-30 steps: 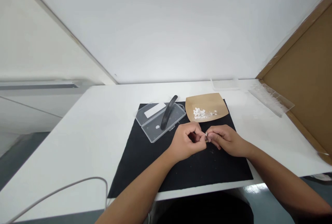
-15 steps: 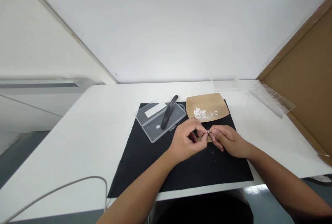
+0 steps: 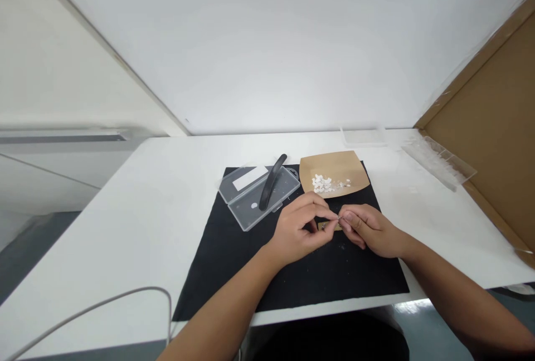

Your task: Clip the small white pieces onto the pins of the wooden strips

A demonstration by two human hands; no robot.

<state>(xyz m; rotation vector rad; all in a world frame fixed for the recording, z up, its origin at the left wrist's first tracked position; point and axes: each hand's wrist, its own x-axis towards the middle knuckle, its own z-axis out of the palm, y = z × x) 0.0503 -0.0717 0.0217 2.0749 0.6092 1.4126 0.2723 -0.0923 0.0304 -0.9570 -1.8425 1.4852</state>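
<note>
Left hand and right hand: fingertips pinched narrow on a small piece, too small to identify, above the black mat. From the piece: brown tray holding white bits, twelve o'clock; open plastic box bearing black handle, ten o'clock.

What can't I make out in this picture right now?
Tiny piece pinched between left hand and right hand, head view: too small, mostly covered by the hands.
Tan piece, head view: partly hidden by the left hand.
White bits in the brown tray, head view: too small to identify.
Gray cable, head view: cut off by the bottom edge.
</note>
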